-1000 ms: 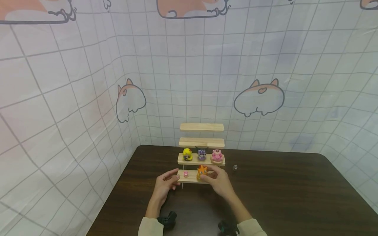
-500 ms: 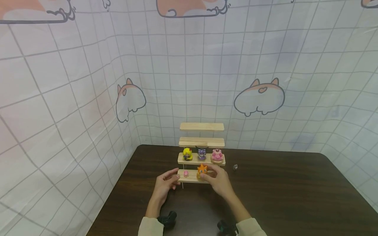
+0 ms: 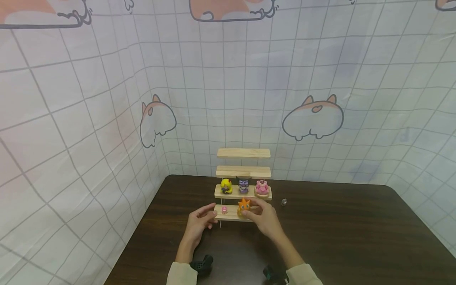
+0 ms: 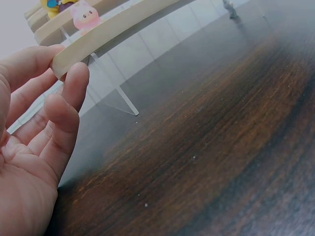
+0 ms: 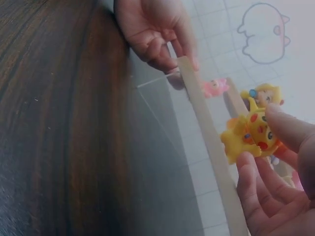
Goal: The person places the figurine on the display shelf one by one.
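Observation:
Near the middle of the table, my right hand (image 3: 266, 219) pinches a yellow toy figure with an orange pointed top (image 3: 244, 206) at the lowest board (image 3: 231, 215) of a stepped wooden display shelf. In the right wrist view the figure (image 5: 258, 132) shows red cheeks, between thumb and fingers; its base appears to be on the board. My left hand (image 3: 197, 225) holds the left end of that same board; in the left wrist view its thumb and fingertips are around the board end (image 4: 61, 61). A tiny pink figure (image 4: 85, 17) stands on the board close to that hand.
On the second board stand a yellow-haired figure (image 3: 226, 186), a purple figure with dark ears (image 3: 244, 187) and a pink figure (image 3: 261, 189). Two bare boards (image 3: 244, 171) rise behind. A small greyish object (image 3: 284, 202) lies right of the shelf on the dark table (image 3: 338, 229).

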Tool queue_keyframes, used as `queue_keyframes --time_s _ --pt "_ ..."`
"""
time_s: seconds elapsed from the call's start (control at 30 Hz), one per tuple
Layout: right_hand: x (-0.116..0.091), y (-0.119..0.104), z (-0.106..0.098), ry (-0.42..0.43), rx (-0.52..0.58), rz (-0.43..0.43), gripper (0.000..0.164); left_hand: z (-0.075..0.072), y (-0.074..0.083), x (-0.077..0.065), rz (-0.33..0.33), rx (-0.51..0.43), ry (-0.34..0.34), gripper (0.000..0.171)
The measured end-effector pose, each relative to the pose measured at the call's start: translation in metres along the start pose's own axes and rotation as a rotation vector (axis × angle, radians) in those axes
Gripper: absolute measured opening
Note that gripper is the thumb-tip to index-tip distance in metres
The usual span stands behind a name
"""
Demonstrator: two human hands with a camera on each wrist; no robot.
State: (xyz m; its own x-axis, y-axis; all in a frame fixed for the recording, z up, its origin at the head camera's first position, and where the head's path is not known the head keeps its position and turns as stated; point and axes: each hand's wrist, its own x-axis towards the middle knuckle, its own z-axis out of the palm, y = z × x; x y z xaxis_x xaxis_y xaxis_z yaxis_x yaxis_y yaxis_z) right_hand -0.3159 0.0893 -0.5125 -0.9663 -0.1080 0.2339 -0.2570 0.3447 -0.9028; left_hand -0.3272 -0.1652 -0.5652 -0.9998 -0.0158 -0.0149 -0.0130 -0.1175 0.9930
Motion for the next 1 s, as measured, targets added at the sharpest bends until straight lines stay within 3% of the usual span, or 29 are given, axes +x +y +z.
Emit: queue_keyframes --time_s 0.23,0.57,0.8,1.0 --pt "0.003 0.001 -0.015 -0.088 -0.013 -0.010 0.042 0.001 0.000 0.000 -0.007 0.008 0.010 0.042" --pt "0.004 -0.008 -0.057 -0.211 -0.089 -0.034 0.038 0.002 0.000 0.001 -0.004 0.004 0.011 0.042" --pt "0.004 -0.004 -0.084 -0.195 -0.117 -0.045 0.032 0.001 -0.001 0.001 0.000 0.002 0.010 0.041" --pt "0.005 0.005 -0.100 -0.103 -0.070 0.015 0.033 0.001 0.000 0.000 0.001 -0.003 0.011 0.043"
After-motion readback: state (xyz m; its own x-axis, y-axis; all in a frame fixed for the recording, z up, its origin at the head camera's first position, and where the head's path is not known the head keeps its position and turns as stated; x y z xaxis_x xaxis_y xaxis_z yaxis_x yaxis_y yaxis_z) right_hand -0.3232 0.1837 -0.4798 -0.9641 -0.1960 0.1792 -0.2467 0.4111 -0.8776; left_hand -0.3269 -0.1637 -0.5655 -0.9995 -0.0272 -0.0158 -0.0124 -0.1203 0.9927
